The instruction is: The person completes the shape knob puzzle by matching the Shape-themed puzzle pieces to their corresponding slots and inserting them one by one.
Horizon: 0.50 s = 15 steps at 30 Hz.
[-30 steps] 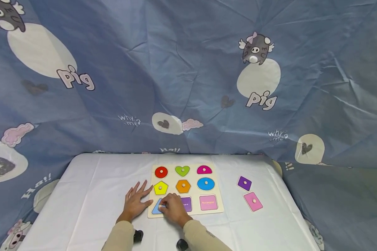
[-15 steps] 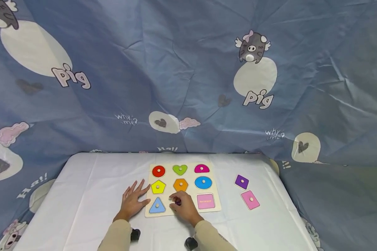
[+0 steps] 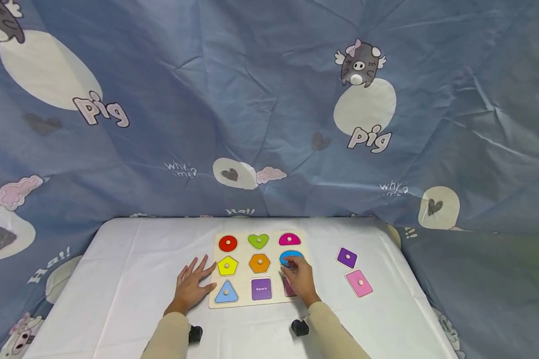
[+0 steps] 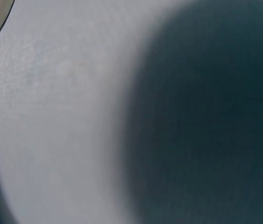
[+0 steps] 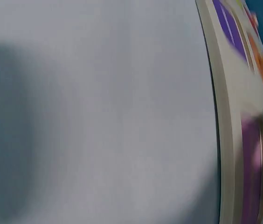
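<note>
My left hand (image 3: 191, 285) lies with spread fingers at the left edge of a wooden shape puzzle board (image 3: 245, 294). My right hand (image 3: 302, 280) hovers over the board's right side with fingers loosely bent and nothing seen between them. Below its fingers is the pink rectangle recess (image 5: 251, 172), partly covered and shaded; the blue oval piece (image 3: 288, 255) is at the fingertips. The blue triangle piece (image 3: 226, 294) sits in its slot, with the bare purple square recess (image 3: 261, 289) beside it. Knobbed pieces fill the upper rows, among them an orange hexagon (image 3: 259, 263).
Right of the board, a purple square piece (image 3: 346, 258) and a pink rectangle piece (image 3: 359, 284) lie on the white tablecloth (image 3: 130, 279). A blue patterned curtain (image 3: 260, 99) hangs behind the table.
My right hand has left the triangle piece and moved right, past the square recess, to the rectangle recess. The left hand has stayed at the board's edge.
</note>
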Each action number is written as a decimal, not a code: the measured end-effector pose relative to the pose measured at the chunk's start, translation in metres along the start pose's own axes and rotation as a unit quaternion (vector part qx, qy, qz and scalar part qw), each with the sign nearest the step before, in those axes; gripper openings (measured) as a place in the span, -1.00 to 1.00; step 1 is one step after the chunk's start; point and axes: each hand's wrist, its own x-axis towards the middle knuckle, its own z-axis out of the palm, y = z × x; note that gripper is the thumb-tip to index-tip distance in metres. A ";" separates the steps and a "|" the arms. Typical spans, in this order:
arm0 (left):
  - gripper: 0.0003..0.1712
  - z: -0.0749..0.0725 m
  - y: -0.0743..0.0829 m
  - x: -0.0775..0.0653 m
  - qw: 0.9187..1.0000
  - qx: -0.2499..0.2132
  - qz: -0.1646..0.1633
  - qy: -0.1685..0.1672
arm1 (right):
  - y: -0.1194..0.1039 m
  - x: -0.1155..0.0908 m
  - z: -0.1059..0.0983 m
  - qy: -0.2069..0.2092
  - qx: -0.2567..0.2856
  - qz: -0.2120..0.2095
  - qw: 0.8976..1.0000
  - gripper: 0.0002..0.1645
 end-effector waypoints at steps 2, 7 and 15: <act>-0.26 0.000 0.000 0.000 1.000 -0.002 -0.002 -0.001 | 0.011 0.004 -0.010 0.025 -0.006 0.013 1.000 -0.75; -0.25 -0.001 0.002 0.001 1.000 -0.003 -0.004 -0.001 | 0.033 0.013 -0.036 0.082 -0.022 0.063 0.994 -0.76; -0.26 0.000 -0.001 0.000 1.000 0.004 -0.004 0.003 | 0.063 0.026 -0.081 0.133 -0.050 0.116 0.983 -0.74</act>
